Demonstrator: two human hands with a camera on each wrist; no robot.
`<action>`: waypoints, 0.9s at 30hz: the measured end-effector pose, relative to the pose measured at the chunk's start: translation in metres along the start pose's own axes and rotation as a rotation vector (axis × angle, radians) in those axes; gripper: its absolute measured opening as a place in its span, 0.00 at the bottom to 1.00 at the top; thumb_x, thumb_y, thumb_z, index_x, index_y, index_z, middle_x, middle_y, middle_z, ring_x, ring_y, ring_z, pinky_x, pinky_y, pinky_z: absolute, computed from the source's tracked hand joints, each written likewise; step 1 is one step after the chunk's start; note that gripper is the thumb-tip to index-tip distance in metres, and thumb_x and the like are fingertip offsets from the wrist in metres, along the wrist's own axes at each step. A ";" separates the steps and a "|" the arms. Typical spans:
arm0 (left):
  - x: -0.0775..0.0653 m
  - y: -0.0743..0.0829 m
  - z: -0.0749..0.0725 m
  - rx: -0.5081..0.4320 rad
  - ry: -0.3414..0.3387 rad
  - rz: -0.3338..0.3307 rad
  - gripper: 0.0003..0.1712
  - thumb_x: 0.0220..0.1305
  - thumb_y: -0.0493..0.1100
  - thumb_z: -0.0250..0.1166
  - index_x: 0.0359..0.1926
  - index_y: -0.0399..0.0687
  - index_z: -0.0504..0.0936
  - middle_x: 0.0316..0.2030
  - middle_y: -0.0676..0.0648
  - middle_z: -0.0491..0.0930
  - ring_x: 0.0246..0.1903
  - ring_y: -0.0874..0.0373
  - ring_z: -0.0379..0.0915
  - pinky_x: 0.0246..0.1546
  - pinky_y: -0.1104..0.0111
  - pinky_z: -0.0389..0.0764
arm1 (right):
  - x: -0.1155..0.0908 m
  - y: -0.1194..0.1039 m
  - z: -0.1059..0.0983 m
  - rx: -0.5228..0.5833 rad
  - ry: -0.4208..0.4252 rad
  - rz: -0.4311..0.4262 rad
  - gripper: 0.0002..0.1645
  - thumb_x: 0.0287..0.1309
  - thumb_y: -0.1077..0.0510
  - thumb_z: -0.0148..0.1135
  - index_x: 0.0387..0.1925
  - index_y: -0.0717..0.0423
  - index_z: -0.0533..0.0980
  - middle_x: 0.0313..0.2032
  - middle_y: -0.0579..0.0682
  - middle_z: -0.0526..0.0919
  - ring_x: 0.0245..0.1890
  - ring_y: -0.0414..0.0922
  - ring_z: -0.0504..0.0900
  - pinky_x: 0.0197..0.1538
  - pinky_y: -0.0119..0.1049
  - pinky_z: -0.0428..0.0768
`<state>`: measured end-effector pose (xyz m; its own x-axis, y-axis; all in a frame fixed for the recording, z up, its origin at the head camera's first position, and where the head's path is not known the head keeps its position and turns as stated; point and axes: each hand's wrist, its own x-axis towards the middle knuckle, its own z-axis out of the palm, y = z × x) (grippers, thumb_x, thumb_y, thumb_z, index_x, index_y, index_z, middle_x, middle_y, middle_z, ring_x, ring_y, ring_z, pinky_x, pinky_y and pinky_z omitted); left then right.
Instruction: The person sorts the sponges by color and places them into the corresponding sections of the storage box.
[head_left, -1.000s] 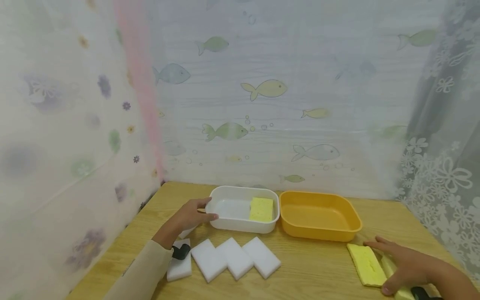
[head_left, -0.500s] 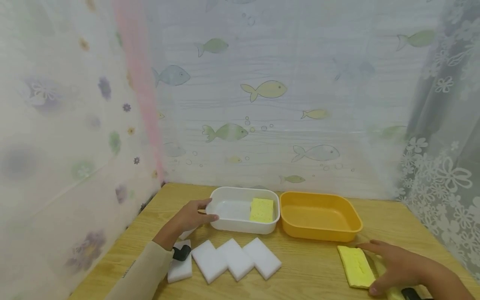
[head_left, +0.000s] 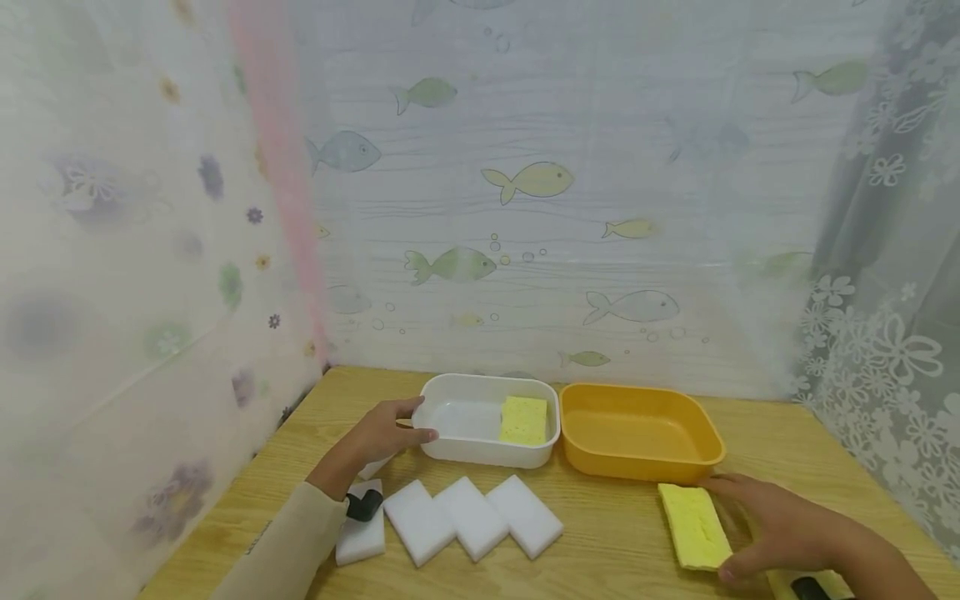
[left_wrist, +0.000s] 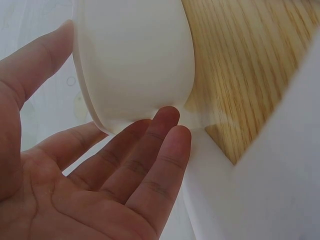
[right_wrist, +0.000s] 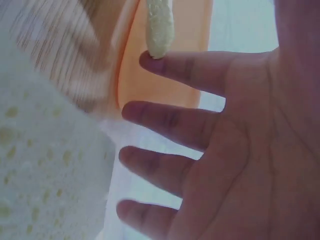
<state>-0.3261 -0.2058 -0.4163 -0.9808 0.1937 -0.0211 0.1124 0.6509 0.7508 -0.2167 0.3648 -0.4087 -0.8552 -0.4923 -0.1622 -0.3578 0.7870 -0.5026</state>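
At the left end of the white plastic basin [head_left: 480,452], my left hand [head_left: 382,433] holds the rim, thumb at the front corner and fingers behind. The left wrist view shows its fingertips against the basin's wall [left_wrist: 135,60]. A yellow sponge [head_left: 524,419] lies inside the basin's right side. My right hand [head_left: 787,525] pinches a flat yellow sponge [head_left: 693,525] by its ends between thumb and index finger, in front of the orange basin [head_left: 637,467]. In the right wrist view that sponge [right_wrist: 160,30] shows edge-on at a fingertip, the other fingers spread.
Several white sponges [head_left: 468,517] lie in a row before the white basin, one partly under the left wrist. Another yellow sponge [head_left: 821,583] shows beneath the right wrist. The basins stand side by side on the wooden table [head_left: 600,542], before a fish-patterned curtain [head_left: 562,250].
My right hand has moved left with the flat yellow sponge, towards the front of the orange basin. My left hand has stayed at the white basin.
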 end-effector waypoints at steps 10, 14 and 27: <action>-0.001 0.001 -0.001 0.015 0.000 0.002 0.53 0.58 0.61 0.77 0.78 0.48 0.65 0.71 0.38 0.72 0.70 0.42 0.69 0.66 0.43 0.73 | 0.000 -0.012 0.001 0.033 0.043 -0.150 0.46 0.61 0.48 0.74 0.76 0.51 0.65 0.67 0.55 0.76 0.57 0.40 0.80 0.45 0.33 0.81; -0.002 0.002 -0.001 0.011 -0.003 0.001 0.53 0.58 0.61 0.77 0.78 0.48 0.65 0.71 0.37 0.72 0.69 0.42 0.70 0.66 0.43 0.73 | 0.001 -0.016 0.002 0.027 0.071 -0.173 0.47 0.61 0.48 0.74 0.77 0.47 0.63 0.66 0.53 0.75 0.55 0.39 0.80 0.44 0.34 0.81; 0.001 -0.001 0.000 0.005 0.002 0.014 0.53 0.58 0.60 0.77 0.78 0.48 0.65 0.70 0.38 0.73 0.68 0.43 0.72 0.65 0.45 0.75 | 0.007 -0.032 0.005 -0.077 0.174 -0.256 0.48 0.59 0.43 0.75 0.74 0.54 0.66 0.54 0.38 0.79 0.51 0.36 0.79 0.41 0.36 0.81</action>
<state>-0.3272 -0.2065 -0.4172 -0.9794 0.2019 -0.0093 0.1272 0.6513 0.7481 -0.2093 0.3344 -0.3981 -0.7828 -0.6120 0.1126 -0.5912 0.6750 -0.4414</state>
